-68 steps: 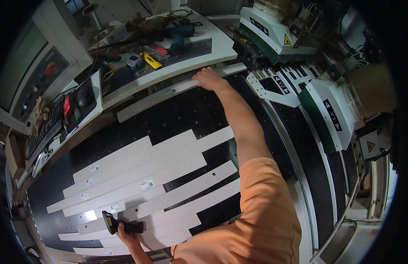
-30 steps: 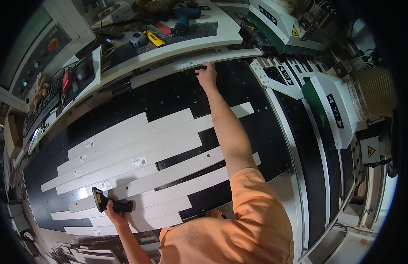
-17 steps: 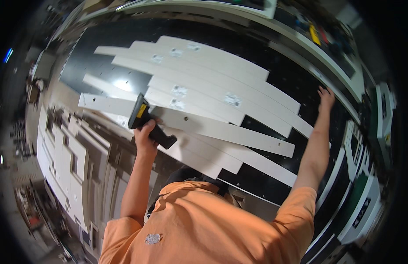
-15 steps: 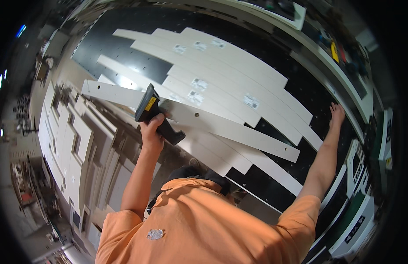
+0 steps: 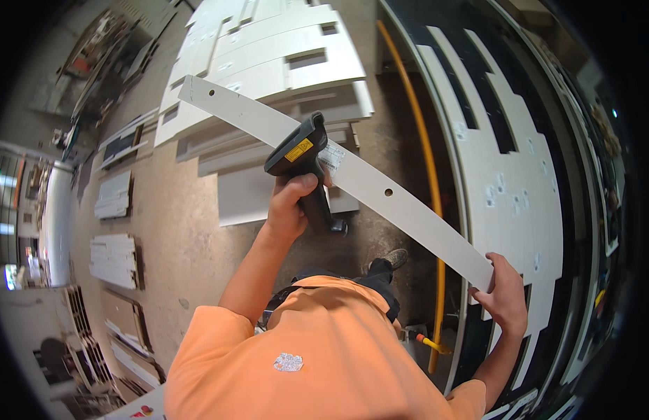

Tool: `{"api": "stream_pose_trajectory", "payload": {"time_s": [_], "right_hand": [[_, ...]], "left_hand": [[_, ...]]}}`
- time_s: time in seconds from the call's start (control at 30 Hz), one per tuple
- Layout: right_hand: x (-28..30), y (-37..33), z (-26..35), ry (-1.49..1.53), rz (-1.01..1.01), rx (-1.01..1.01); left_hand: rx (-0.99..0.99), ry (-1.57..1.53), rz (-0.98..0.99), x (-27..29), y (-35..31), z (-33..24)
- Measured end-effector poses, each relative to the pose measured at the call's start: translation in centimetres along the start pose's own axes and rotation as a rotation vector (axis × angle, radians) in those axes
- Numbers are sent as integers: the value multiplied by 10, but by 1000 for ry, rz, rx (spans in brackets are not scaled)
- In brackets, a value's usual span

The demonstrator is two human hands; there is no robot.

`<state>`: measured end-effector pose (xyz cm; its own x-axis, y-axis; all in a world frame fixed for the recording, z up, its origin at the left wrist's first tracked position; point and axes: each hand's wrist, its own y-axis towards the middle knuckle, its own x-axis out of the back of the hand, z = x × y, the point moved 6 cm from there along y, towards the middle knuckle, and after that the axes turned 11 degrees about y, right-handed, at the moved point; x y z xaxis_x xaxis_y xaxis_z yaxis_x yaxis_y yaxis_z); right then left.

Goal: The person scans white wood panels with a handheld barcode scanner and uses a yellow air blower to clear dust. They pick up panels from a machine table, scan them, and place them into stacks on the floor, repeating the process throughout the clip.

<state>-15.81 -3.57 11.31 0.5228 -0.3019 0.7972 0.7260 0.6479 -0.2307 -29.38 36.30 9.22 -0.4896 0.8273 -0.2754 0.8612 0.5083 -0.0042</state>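
My left hand (image 5: 289, 204) is closed around the grip of a black handheld barcode scanner (image 5: 316, 199) with a yellow label. A long white board strip (image 5: 426, 225) with round holes runs slantwise behind the scanner. The left fingers are partly hidden there and seem to hold the strip too. A printed sticker (image 5: 332, 157) shows on the strip beside the scanner head. Closed on the strip's near right end is my right hand (image 5: 505, 294), thumb below and fingers over the end.
To the right stands a black-topped table (image 5: 503, 129) bearing several white boards (image 5: 510, 231) with stickers. A yellow bar (image 5: 426, 150) runs along its near side. Stacked white panels (image 5: 268, 42) lie ahead, with more stacks (image 5: 114, 260) on the floor at left.
My view has turned left, toward the stacked panels. My right hand has come off the table's far side and taken hold of the strip's end. The left hand keeps the scanner and strip.
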Motion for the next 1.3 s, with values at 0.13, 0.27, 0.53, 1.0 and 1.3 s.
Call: {"api": "stream_pose_trajectory", "payload": {"time_s": [0.13,0.27,0.53,1.0,1.3], "right_hand": [[-67,21,99,-61,22,25],[-131,46,197,-98,155,244],[-261,93,391,-220,417,655],[-561,175,722,-499,933,1042],[-791,92,901,-673,1394,1516]], "left_hand": [[-70,21,-136,133,-85,-32],[-61,11,-318,248,-178,-57],[-158,-75,-727,400,-350,-82],[-102,-207,-1519,618,-525,-73],[-190,-395,-2250,648,-704,-59]]}}
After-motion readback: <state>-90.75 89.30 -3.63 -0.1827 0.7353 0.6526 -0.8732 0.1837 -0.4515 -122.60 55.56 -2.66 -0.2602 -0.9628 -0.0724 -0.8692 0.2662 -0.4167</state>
